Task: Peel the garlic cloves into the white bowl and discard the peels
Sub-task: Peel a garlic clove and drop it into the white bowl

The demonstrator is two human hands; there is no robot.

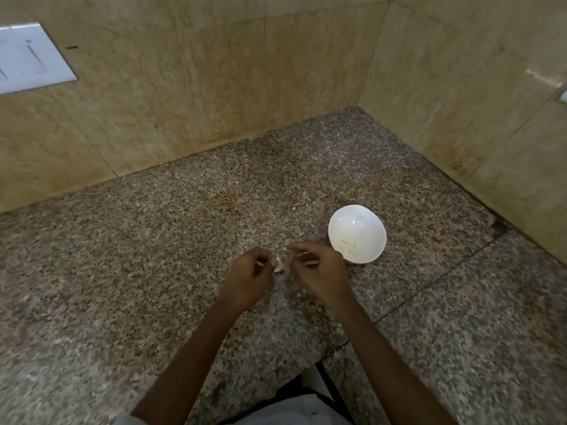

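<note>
Right then, both hands were up over the speckled granite counter (pixel 153 271), close together but apart; the left hand (pixel 250 279) was pinched shut on a small pale garlic clove (pixel 278 265) at its fingertips; the right hand (pixel 322 273) hovered just beside it with fingers curled, and the blur made it impossible to tell whether it gripped anything; the white bowl (pixel 357 233) stood on the counter just right of the right hand, a few peeled cloves (pixel 349 247) lying inside near its front wall; beige tiled walls (pixel 214 87) met in the corner behind.
</note>
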